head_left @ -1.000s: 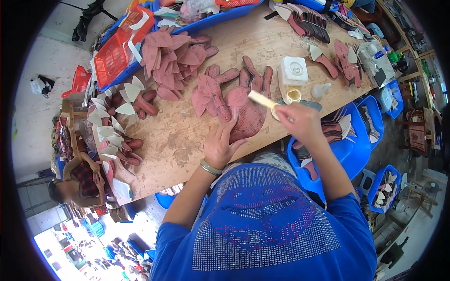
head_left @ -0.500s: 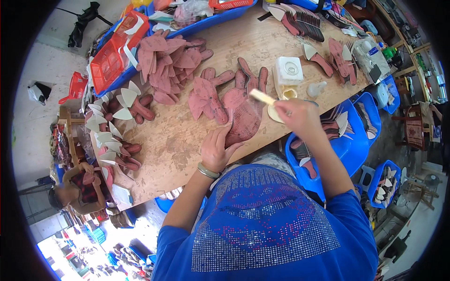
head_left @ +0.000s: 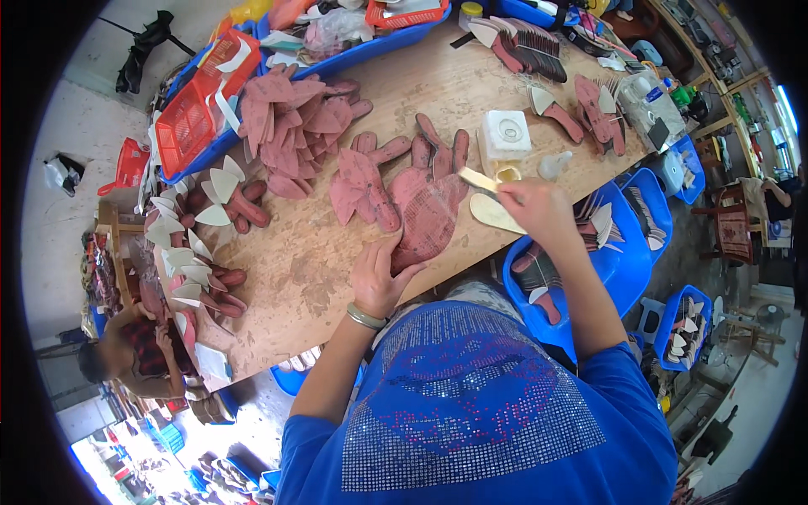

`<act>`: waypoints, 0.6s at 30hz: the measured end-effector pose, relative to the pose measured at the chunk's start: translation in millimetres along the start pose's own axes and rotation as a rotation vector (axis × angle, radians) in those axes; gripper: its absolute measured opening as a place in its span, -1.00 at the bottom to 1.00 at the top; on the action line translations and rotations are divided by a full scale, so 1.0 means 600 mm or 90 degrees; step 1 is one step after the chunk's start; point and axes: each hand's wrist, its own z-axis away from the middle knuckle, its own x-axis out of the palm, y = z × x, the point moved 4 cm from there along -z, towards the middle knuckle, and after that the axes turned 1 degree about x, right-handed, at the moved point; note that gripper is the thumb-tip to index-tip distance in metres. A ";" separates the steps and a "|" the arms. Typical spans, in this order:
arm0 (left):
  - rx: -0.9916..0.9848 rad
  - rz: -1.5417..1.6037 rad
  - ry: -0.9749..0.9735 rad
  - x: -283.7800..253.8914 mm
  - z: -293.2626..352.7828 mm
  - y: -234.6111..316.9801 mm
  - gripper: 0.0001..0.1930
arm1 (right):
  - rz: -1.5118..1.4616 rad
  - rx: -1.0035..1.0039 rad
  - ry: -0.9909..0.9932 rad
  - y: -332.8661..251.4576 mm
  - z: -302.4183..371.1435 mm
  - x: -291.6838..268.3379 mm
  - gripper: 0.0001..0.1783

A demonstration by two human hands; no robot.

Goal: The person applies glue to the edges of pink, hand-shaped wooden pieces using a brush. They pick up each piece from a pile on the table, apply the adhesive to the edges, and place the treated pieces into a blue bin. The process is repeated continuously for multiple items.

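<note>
Tipped pieces: red with white points, along the left side of the table.
Basket: red, upper left of the frame.
Pile: red pieces heaped right of the basket.
Left hand: frame centre, thumb spread well away from the fingers, resting against the fan's lower left edge, gripping nothing that shows.
Fan: overlapping red pieces on the table, just above frame centre.
Flat tool: pale, its tip by the fan's right edge; contact cannot be told.
Pale oval: on the table, below the tool.
Container: white, above the tool.
Right hand: right of centre, fingers closed around the tool's right end.
</note>
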 end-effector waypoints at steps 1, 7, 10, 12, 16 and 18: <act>0.001 0.006 0.003 0.000 -0.001 0.000 -0.33 | 0.006 0.026 -0.021 0.014 0.002 -0.008 -0.84; 0.057 0.050 0.018 0.014 -0.010 0.006 -0.30 | -0.199 0.011 0.077 0.000 0.029 -0.043 -0.81; 0.039 0.097 -0.026 0.045 -0.013 0.004 -0.26 | -0.076 -0.008 0.088 0.018 0.044 -0.056 -0.83; 0.068 0.130 -0.006 0.062 -0.023 0.017 -0.25 | 0.055 0.086 0.037 0.051 0.058 -0.086 -0.80; 0.082 0.189 -0.016 0.070 -0.053 0.032 -0.25 | -0.079 0.090 0.207 0.052 0.101 -0.139 -0.80; 0.075 0.239 -0.035 0.081 -0.062 0.053 -0.26 | -0.091 0.090 0.254 0.055 0.122 -0.149 -0.81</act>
